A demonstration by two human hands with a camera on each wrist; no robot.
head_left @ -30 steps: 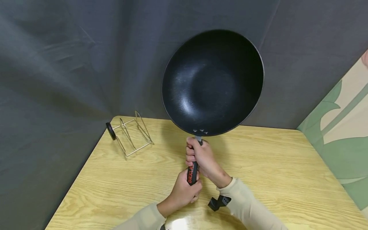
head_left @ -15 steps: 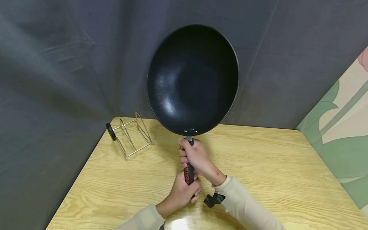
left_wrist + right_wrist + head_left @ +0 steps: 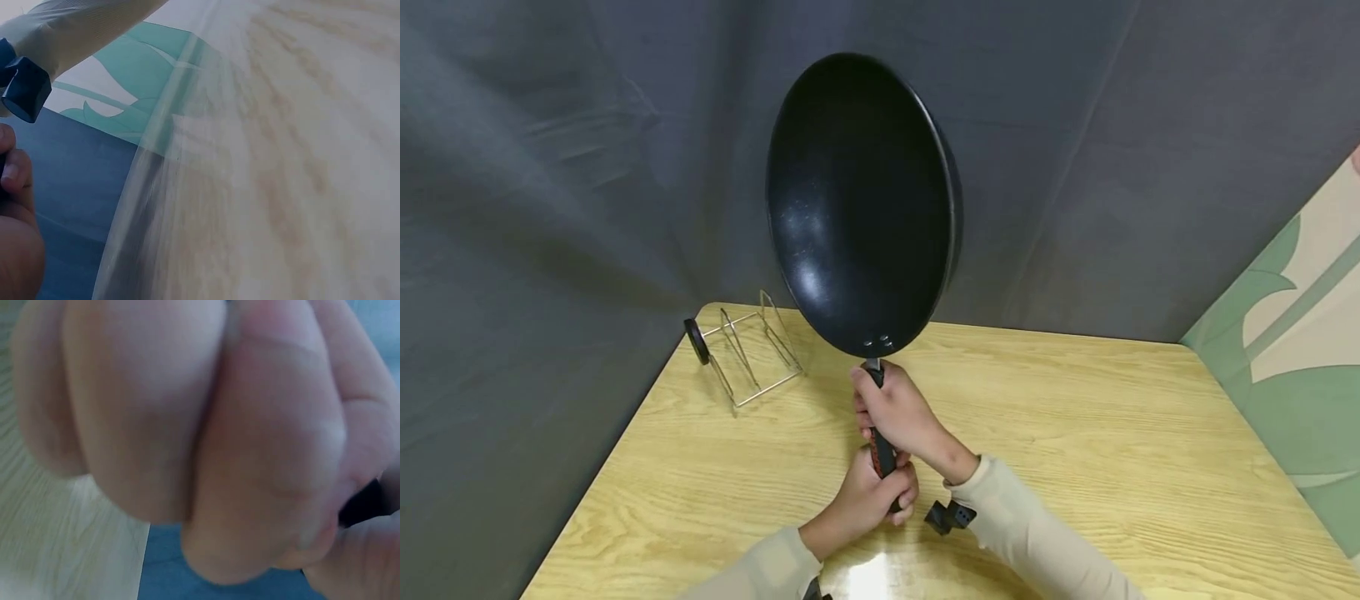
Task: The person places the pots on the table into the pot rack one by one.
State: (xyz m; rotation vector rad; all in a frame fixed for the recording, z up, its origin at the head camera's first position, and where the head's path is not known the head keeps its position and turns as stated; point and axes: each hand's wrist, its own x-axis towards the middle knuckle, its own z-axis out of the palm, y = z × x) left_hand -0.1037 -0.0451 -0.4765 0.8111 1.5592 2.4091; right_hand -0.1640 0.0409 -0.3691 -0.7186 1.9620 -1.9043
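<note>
1. Wok held up over desk, tilted on edge, near rack.
2. Right hand wraps handle top; left hand wraps its end.
3. Keep both grips tight & wrists firm; rotate slowly so the heavy bowl doesn't swing.

The head camera is looking forward and down over the wooden table, while the left wrist camera is skimming that same tabletop and the right wrist camera is pressing against curled fingers.
</note>
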